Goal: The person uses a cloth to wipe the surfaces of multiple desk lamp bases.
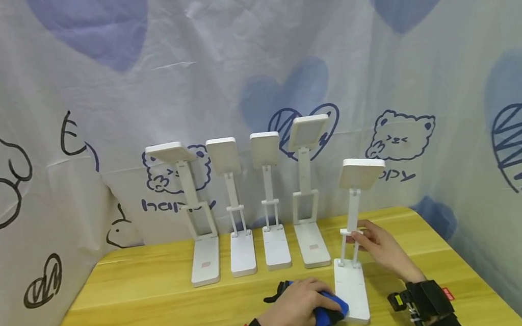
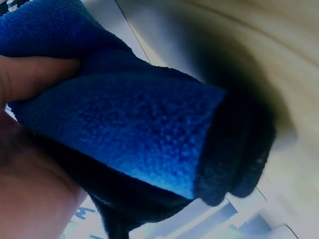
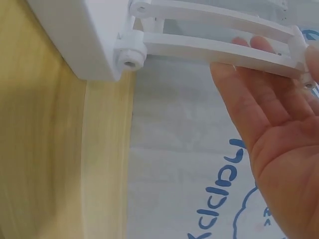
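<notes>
A white folding desk lamp point(image 1: 351, 286) stands at the right of the table, its flat head tilted on top of a hinged arm. My right hand point(image 1: 382, 248) holds that arm at its middle hinge. In the right wrist view the fingers point(image 3: 269, 94) lie behind the two thin struts point(image 3: 214, 50), and the thumb is at the hinge by the frame's edge. My left hand point(image 1: 300, 306) grips a bunched blue and black fleecy cloth point(image 2: 144, 119), whose blue end lies against the left edge of the lamp's base. The left palm hides part of the cloth.
Several similar white lamps point(image 1: 277, 248) stand in a row along the back of the yellow wood-grain table point(image 1: 152, 299). Close behind them hangs a pale curtain point(image 1: 219, 94) with blue hearts and bear drawings, which also runs along both sides.
</notes>
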The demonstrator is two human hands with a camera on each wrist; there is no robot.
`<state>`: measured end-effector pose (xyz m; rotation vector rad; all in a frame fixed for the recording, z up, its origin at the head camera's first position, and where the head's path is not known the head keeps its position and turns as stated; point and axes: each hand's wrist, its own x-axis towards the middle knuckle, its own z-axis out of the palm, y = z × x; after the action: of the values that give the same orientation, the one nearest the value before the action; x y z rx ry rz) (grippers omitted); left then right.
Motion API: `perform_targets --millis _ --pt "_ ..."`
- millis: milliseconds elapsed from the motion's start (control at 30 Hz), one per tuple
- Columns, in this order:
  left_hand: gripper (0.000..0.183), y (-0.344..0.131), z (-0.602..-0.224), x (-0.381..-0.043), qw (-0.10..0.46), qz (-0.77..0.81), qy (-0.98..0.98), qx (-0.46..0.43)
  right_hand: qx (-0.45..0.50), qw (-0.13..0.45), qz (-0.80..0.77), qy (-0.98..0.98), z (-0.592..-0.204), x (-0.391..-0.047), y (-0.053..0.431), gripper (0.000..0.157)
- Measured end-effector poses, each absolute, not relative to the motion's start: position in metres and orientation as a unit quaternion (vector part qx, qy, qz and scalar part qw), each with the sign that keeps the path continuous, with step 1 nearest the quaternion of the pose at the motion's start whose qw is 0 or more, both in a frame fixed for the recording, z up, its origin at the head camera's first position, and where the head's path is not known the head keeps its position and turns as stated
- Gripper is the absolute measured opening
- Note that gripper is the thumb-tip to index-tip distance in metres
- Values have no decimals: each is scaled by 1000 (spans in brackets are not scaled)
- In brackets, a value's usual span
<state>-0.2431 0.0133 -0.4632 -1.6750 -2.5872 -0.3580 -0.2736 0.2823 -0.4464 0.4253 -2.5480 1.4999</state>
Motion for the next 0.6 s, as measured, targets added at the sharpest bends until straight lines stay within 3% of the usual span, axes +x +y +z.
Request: perform_targets --millis 333,600 --pt "58 -13 -472 -251 20 -108 -857 -503 99 85 375 -918 -445 -264 286 42" --pt "58 -34 -476 -258 24 -118 -873 -473 91 -64 315 -943 -441 -254 288 23"
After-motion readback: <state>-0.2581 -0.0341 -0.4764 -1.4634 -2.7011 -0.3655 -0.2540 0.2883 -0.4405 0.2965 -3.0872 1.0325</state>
